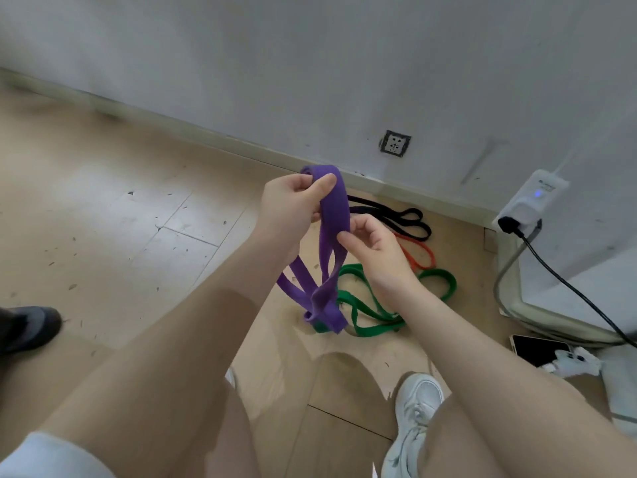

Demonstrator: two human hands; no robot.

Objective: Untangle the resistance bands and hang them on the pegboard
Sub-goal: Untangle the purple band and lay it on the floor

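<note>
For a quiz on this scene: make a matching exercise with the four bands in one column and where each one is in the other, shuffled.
Things:
1. purple band
2. green band
3. orange band
4. black band

Places:
A. on the floor, nearest the wall
B. held up in both hands
C. on the floor between the black one and the green one
D. on the floor, nearest the white shoe

Pairs: 1-B, 2-D, 3-C, 4-A
</note>
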